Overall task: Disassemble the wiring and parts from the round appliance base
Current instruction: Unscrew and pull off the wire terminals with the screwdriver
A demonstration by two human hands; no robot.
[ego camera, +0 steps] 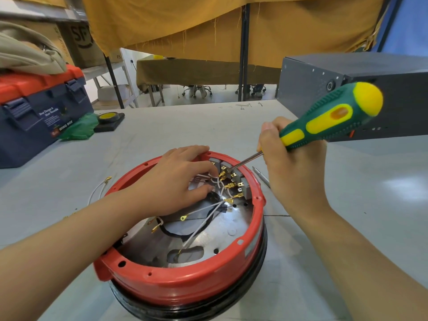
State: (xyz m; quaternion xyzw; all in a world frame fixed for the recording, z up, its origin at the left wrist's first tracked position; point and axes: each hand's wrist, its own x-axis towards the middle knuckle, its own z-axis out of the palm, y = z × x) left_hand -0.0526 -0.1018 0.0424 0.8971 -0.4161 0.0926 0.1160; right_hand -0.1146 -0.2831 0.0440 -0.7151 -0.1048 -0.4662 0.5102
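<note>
Head view is showing the round appliance base [185,281] sitting low in the middle of the frame on the grey desk [162,126], red rim up, with its metal floor exposed. The job looks partly done. One white wire [97,189] with a brass connector is already lying loose on the desk just left of the base, and inside, a ring terminal [183,218] and a couple of other brass ends are hanging free of anything. What is left, as far as I can judge, is the cluster of spade connectors [231,185] still seated on the grey terminal block [243,184] at the far inner wall, right of centre, plus the white leads running down through the opening in the floor plate.

The left hand [176,181] is reaching into the base, fingers curled and pinching the white wires close to the block. The right hand [291,167] is wrapping its fingers round the lower handle of a green-and-yellow screwdriver [328,117], whose tip is resting at the uppermost connectors. Whether it is prying or turning a screw I cannot tell.

A second slim metal tool [261,177] is lying on the desk just right of the base. A red-and-blue toolbox [39,112] is standing at the left edge, and a dark grey case [382,100] at the upper right.
</note>
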